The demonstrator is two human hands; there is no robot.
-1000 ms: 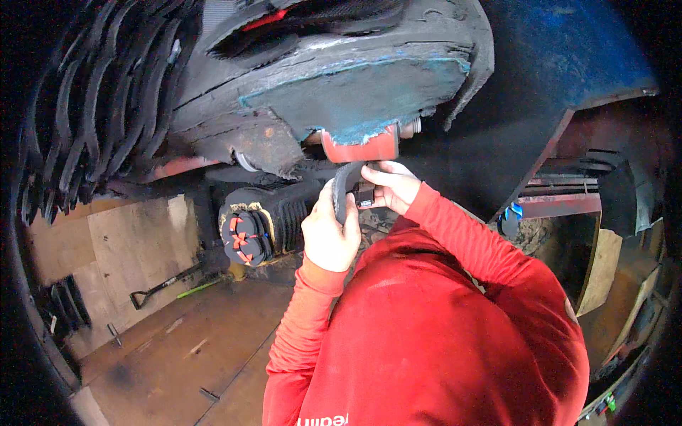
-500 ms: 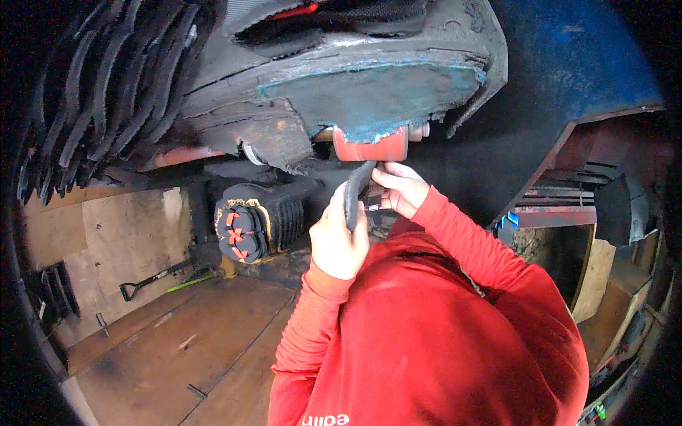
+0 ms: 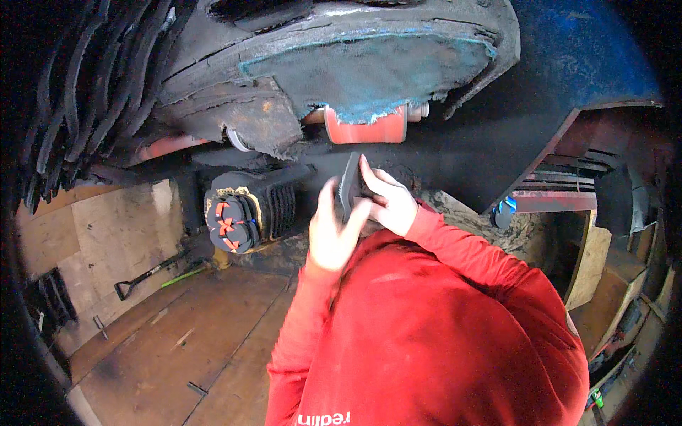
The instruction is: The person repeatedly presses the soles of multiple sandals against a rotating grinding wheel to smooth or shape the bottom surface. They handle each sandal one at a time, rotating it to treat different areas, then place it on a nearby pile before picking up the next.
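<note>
A dark grey foam flip-flop sole (image 3: 349,186) stands on edge between my two hands, just below a reddish sanding belt (image 3: 366,130) and apart from it. My left hand (image 3: 334,231) is closed on the sole's near left side, the thumb pointing toward my other hand. On the opposite side, my right hand (image 3: 389,202) grips it too, its index finger stretched up along the face. My fingers hide the sole's lower end. Above the belt hangs a ragged, dust-covered bluish cloth guard (image 3: 362,78).
Left of my hands sits a stack of dark flip-flops (image 3: 234,224) with orange straps. Dark ribbed strips (image 3: 99,92) hang at the upper left. A long-handled tool (image 3: 149,273) leans by the wooden wall panel (image 3: 121,227). Right is a shelf (image 3: 554,201) with a blue item (image 3: 504,211).
Both hands have drawn the sole back from the belt, where its tip was at the belt's lower edge. My right hand has shifted its hold, with the index finger now raised along the sole.
</note>
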